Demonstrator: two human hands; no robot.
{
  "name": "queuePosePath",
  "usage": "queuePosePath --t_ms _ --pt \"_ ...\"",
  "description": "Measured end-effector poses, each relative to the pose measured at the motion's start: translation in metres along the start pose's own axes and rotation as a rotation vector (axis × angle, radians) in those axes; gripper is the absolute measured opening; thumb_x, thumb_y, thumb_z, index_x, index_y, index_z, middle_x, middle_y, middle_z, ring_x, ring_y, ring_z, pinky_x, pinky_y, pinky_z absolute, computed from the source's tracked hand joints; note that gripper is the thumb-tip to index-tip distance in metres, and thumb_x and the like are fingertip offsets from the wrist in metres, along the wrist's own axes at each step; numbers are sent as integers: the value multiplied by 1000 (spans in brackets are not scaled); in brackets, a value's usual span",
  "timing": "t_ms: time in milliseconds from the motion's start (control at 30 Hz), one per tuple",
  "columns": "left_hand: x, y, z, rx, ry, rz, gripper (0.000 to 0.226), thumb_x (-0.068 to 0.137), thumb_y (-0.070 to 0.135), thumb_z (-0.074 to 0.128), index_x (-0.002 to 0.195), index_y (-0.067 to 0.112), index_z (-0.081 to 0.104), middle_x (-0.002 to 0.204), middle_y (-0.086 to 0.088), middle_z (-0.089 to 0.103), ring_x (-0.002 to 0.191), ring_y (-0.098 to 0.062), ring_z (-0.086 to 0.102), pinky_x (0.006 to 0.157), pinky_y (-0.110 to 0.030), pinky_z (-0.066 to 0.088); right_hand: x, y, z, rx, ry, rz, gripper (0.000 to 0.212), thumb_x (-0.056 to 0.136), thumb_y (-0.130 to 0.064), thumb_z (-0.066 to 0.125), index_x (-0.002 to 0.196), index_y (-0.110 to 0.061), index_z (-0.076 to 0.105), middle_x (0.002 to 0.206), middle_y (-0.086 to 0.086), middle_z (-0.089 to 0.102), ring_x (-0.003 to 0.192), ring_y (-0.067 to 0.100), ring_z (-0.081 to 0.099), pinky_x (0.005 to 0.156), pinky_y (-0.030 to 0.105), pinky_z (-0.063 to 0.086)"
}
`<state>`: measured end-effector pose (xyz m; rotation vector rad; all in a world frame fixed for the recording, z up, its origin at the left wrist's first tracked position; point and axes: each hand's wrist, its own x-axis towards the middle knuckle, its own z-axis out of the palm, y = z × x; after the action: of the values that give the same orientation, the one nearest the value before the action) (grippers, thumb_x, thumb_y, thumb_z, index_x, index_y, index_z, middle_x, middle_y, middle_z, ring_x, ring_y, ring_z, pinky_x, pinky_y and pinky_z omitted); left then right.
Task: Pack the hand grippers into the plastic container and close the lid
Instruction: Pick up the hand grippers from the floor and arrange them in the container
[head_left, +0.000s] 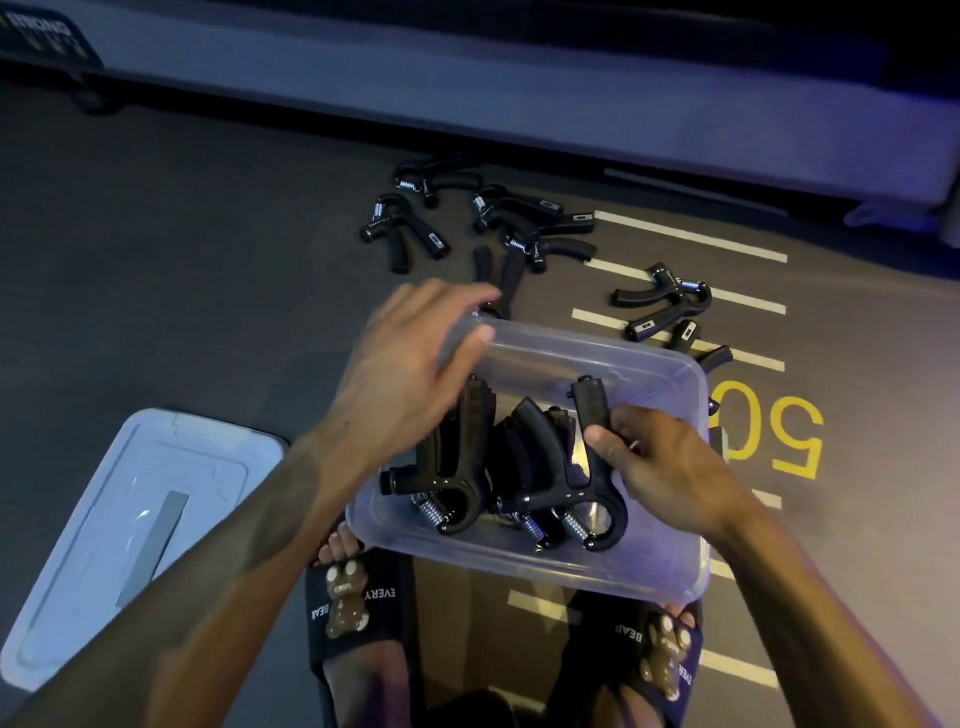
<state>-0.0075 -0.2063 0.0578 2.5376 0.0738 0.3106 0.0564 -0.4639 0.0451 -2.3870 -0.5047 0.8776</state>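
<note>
Clear plastic container (649, 577) sits on the dark floor at lower centre of frame, lid off, just above the person's two feet in black slides (358, 613). Inside it, several black hand grippers (467, 467) lie packed side by side, springs toward the near wall, handles pointing to the far wall. Left hand (410, 364) is over the container's far-left corner, fingers extended and loosely spread, thumb tip on the rim; it holds nothing as far as visible, slightly blurred. Right hand (660, 457) is at the container's right side, thumb and fingers pinching the handle of the rightmost gripper (592, 410), which stands with one handle up inside the bin. The lid (130, 530), translucent with a grey strip on it, lies flat on the floor at lower left of frame, apart from the container. More loose grippers (498, 223) are scattered on the floor above the container at upper centre, and another few (660, 301) at centre right, near white floor stripes and a yellow "50" marking (779, 431). A pale raised platform edge (519, 104) runs across the top of the frame.
</note>
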Motion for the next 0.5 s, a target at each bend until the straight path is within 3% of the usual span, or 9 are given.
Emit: queuePosePath --t_ms 100,200,267,367,500 --pt "-9 -24 10 77 9 -91 41 106 33 46 144 18 52 141 1 54 126 -23 49 106 -46 40 12 11 24 -21 -18 161 32 102 -40 49 97 -11 61 96 13 68 93 34 63 77 37 46" --pt "-24 -36 24 47 -28 -128 46 106 32 48 149 15 47 153 -2 45 141 -22 38 117 -41 31 21 15 41 -57 -46 221 32 103 -43 45 98 -16 60 97 11 68 94 32 63 73 34 43" --pt "-29 -40 29 3 -30 -137 48 106 33 47 149 12 47 156 -2 42 145 -20 32 121 -32 25 25 17 45 -54 -47 233 29 103 -44 45 94 -19 57 91 9 67 91 31 63 70 33 40" --pt "-28 -41 31 -50 -6 -172 49 105 34 45 149 13 46 156 1 42 146 -16 30 119 -22 20 26 19 47 -50 -66 243 30 103 -43 44 99 -18 60 88 9 69 86 30 66 72 36 48" --pt "-28 -41 31 -44 -4 -157 47 104 31 46 147 12 49 155 -1 43 145 -18 32 120 -27 23 25 21 46 59 -78 252 29 103 -40 46 99 -15 60 84 12 72 79 27 70 77 39 54"
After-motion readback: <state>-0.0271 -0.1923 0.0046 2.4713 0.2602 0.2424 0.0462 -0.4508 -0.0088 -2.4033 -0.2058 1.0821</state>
